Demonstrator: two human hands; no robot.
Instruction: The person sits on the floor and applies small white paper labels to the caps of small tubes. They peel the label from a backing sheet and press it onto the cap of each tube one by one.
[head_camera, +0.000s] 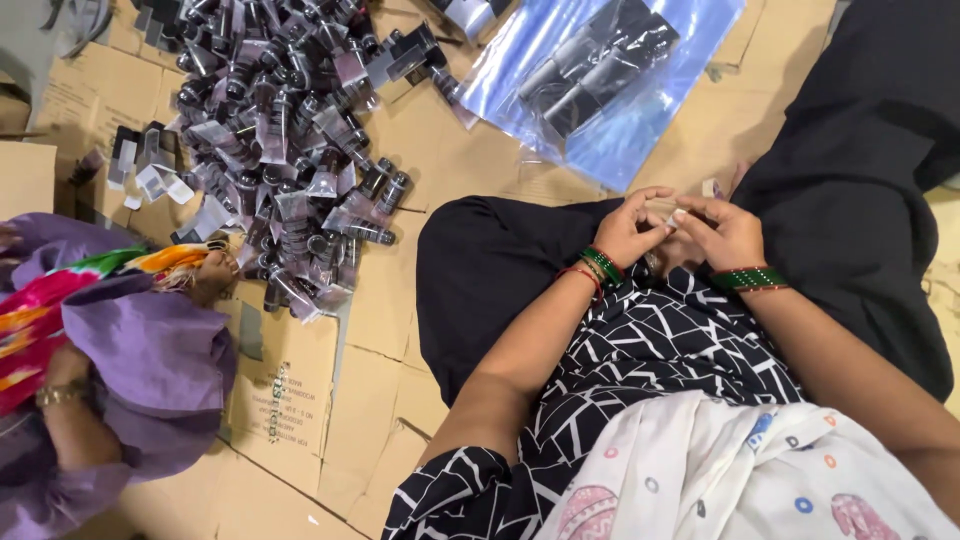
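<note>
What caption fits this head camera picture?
Left hand and right hand pinch a small pale object beside heaped dark plastic tubes.

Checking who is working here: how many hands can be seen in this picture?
2: the left hand and right hand, fingertips together over the lap. The co-worker at left shows no clear hand; theirs may be hidden.

Floor (330, 400): covered with flattened brown cardboard sheets. On it, well to the left of and beyond the left hand (628, 228), a heap of small dark tubes (285, 150). Directly beyond both hands, a clear bluish plastic bag (610, 80) holding dark tubes lies flat.
</note>
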